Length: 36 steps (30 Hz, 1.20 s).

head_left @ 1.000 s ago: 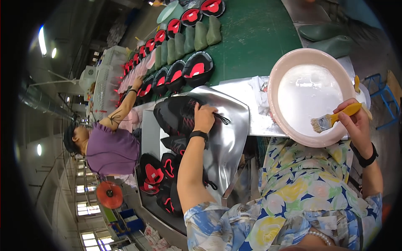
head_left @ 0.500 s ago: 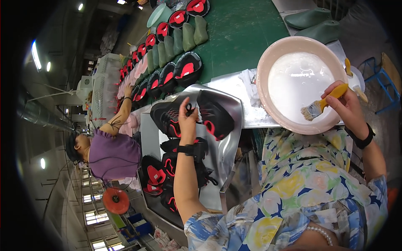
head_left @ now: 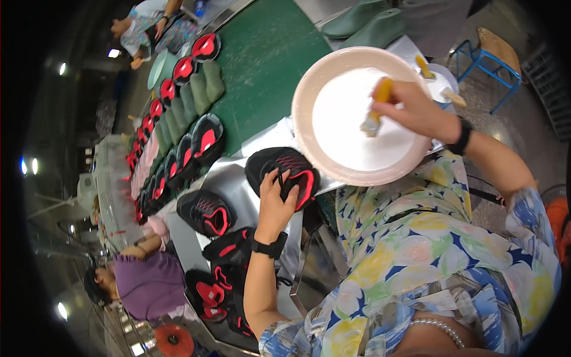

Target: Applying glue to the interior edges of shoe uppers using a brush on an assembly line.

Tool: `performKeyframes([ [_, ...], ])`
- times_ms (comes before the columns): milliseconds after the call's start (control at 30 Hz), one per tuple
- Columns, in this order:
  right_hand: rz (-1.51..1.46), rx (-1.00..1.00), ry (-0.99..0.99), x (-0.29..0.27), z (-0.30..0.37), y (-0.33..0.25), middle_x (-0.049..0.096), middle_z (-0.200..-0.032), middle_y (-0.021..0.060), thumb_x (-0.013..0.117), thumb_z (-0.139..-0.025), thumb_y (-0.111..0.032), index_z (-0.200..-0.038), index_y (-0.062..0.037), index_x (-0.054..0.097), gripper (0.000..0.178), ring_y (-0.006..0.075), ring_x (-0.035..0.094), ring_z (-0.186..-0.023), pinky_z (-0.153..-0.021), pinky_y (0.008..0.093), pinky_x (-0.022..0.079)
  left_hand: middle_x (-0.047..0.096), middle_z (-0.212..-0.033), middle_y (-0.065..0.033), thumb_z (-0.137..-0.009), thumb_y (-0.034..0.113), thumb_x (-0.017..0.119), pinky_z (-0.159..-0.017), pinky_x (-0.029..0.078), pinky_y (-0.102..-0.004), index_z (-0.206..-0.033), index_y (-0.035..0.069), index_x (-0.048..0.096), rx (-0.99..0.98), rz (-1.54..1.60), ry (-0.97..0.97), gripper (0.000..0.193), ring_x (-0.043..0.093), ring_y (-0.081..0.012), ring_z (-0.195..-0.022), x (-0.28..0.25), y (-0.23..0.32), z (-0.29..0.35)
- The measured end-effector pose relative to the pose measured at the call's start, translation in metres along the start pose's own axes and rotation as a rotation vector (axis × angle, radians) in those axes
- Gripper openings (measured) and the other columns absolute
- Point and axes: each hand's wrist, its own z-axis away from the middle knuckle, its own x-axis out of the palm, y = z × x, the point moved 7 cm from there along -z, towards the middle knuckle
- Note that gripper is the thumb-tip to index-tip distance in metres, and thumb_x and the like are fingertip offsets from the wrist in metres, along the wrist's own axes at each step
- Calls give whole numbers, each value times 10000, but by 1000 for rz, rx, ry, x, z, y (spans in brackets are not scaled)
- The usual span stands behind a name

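Observation:
A black shoe upper [head_left: 267, 159] with red lining is gripped by my left hand [head_left: 276, 205], its fingers closed at the opening and laces. The upper is held beside a beige basin [head_left: 302, 113] of white liquid [head_left: 339, 119]. Over that liquid, my right hand [head_left: 419, 110] is wrapped round the yellow handle of a paintbrush [head_left: 382, 92]. The bristles point down at the liquid; whether they touch it I cannot tell. More black and red uppers [head_left: 205, 214] lie on the metal tray [head_left: 178, 232] left of my left arm.
Across the green conveyor belt [head_left: 267, 53] stand green shoe lasts [head_left: 202, 95] and rows of black and red shoe parts [head_left: 205, 140]. Dark green lasts [head_left: 372, 27] lie beyond the basin. Right of it are a container with brushes [head_left: 443, 83] and a blue stool [head_left: 491, 59]. Co-workers are at left.
My left hand has gone from among the uppers on the tray to holding one close to the basin. My right hand has brought the brush inward over the liquid. The view has turned.

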Motion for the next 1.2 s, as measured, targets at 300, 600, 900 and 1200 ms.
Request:
performKeyframes([
  [300, 193, -23, -292, 55, -9, -11, 708, -866, 221, 715, -909, -233, -986, 29, 645, 282, 384, 698, -802, -750, 440, 537, 677, -1088, -188, -833, -160, 509, -938, 507, -392, -1500, 69, 478, -187, -71, 205, 706, 656, -334, -1058, -29, -8, -5],
  [600, 183, -133, -405, 83, 1, -20, 708, -907, 220, 693, -918, -221, -992, 32, 629, 271, 406, 694, -832, -774, 466, 541, 397, -1545, -229, -768, 75, 727, -1092, 423, -591, -1539, 97, 380, -16, -329, 9, 846, 377, -488, -1407, 21, 16, -17],
  [900, 238, -243, -520, 83, 8, -13, 698, -978, 235, 698, -905, -168, -1036, 44, 626, 260, 416, 697, -922, -826, 476, 542, 656, -1246, -195, -884, 39, 582, -874, 567, -380, -1389, 62, 541, -107, -85, 141, 508, 673, -368, -1047, -70, -45, -23],
  [1200, 163, -263, -124, -19, -48, -12, 679, -885, 160, 686, -933, -198, -1021, -18, 620, 211, 330, 671, -842, -748, 423, 506, 670, -1228, -100, -998, 151, 687, -950, 580, -415, -1490, 40, 452, -311, 1012, 102, 556, 667, -198, -1092, -129, -22, -31],
])
